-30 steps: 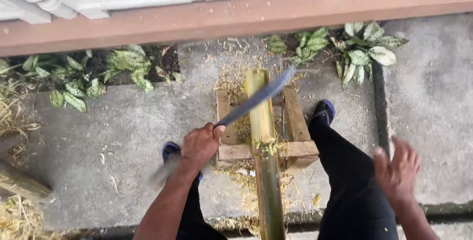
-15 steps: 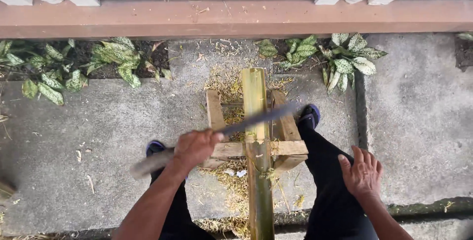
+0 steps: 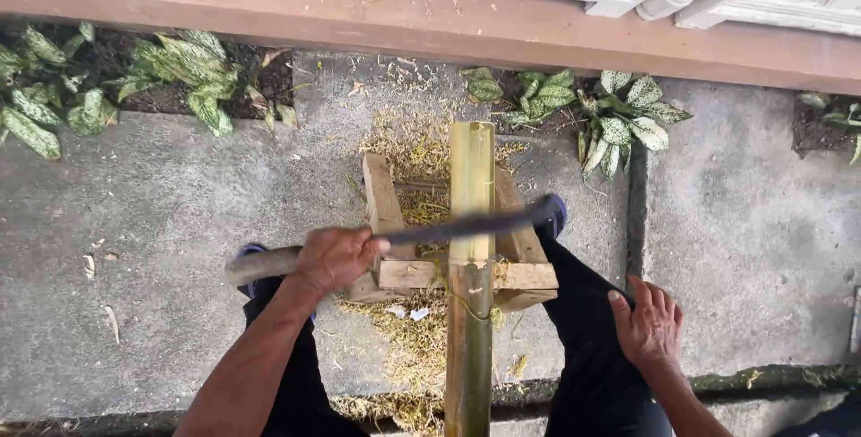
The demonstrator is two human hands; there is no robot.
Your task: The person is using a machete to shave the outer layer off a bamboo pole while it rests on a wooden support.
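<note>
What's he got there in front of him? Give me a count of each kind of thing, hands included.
Hands: 2, left gripping the knife, right resting on a leg
Long knife: 1
Bamboo pole: 1
Wooden stand: 1
Shoes: 2, one, other
Total: 7

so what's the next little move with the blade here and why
Probably lift the blade back off the bamboo pole. The left hand has it lying across the pole over the wooden stand, while the right hand rests on the thigh, clear of it.
</note>
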